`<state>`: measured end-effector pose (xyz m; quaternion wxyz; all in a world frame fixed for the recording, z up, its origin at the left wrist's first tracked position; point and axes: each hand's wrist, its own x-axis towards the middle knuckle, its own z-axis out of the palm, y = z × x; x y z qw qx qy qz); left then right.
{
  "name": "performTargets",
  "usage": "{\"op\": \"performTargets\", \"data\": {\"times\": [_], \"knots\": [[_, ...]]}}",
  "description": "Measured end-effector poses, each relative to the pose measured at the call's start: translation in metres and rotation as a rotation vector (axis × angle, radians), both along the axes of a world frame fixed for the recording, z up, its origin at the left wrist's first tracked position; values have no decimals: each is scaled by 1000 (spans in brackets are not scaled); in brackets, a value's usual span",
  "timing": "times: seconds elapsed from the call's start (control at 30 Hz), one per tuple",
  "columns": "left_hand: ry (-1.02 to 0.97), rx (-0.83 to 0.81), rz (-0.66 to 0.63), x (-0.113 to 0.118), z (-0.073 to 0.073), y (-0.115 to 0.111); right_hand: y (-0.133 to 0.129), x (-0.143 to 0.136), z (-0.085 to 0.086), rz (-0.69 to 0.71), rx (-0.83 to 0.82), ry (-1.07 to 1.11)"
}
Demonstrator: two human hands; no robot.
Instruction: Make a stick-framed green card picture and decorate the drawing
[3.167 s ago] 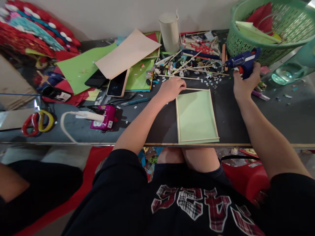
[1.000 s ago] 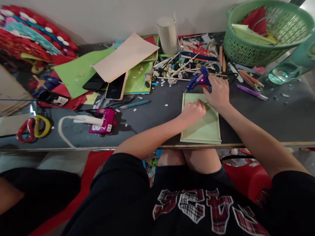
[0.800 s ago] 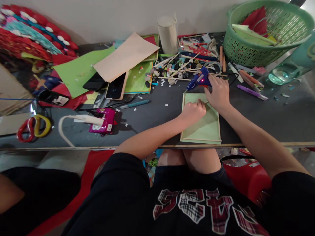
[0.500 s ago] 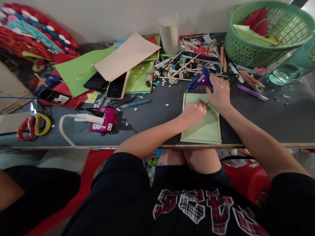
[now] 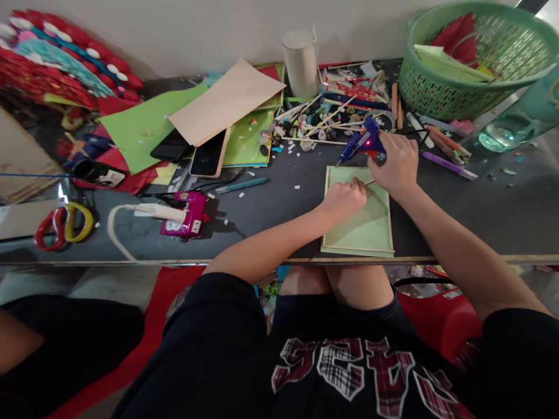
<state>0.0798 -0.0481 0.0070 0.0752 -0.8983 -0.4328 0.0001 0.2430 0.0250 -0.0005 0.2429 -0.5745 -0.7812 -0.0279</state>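
A blue hot glue gun (image 5: 360, 142) with a lit red light is gripped in my right hand (image 5: 398, 163). Its nozzle points down and left, over the top edge of a pale green sheet (image 5: 360, 224). Thin wooden sticks run along the sheet's left, right and bottom edges. Above the sheet, my left hand (image 5: 345, 201) is closed, pinching a thin wooden stick (image 5: 370, 181) whose end pokes out to the right. The rest of that stick is hidden by my fingers.
Behind the sheet lie pebbles and loose sticks (image 5: 310, 125). A green basket (image 5: 437, 93) and a water bottle (image 5: 502, 131) stand at right. Leftward are a phone (image 5: 208, 156), a pink power adapter (image 5: 192, 215) and scissors (image 5: 63, 224). Another person sits at lower left.
My right hand has moved the glue gun slightly to the right, away from the sheet's top left corner. My left hand stays in place with the stick.
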Motion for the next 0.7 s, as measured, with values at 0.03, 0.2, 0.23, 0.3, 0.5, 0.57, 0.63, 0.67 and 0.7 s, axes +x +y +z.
{"op": "performTargets", "data": {"times": [0.03, 0.2, 0.23, 0.3, 0.5, 0.57, 0.63, 0.67, 0.7], "knots": [[16, -7, 2, 0, 1, 0, 1, 5, 1, -11, 14, 1], [57, -47, 8, -1, 4, -1, 20, 50, 9, -167, 144, 37], [56, -44, 8, -2, 3, -1, 26, 63, 10, -167, 162, 35], [40, -39, 9, -3, 2, -1, 37, 86, 9, -117, 135, 42], [-48, -51, 43, -5, -2, 0, 54, 113, -1, 15, 32, 112], [-29, -65, 52, -5, -1, 0, 54, 114, -1, 16, 41, 143], [-9, -77, 55, -4, 0, 0, 54, 115, -1, 5, 42, 177], [-7, -79, 56, -4, 1, 0, 55, 116, 0, -2, 40, 191], [-10, -78, 55, -4, 1, 0, 55, 117, 0, -5, 36, 203]]}}
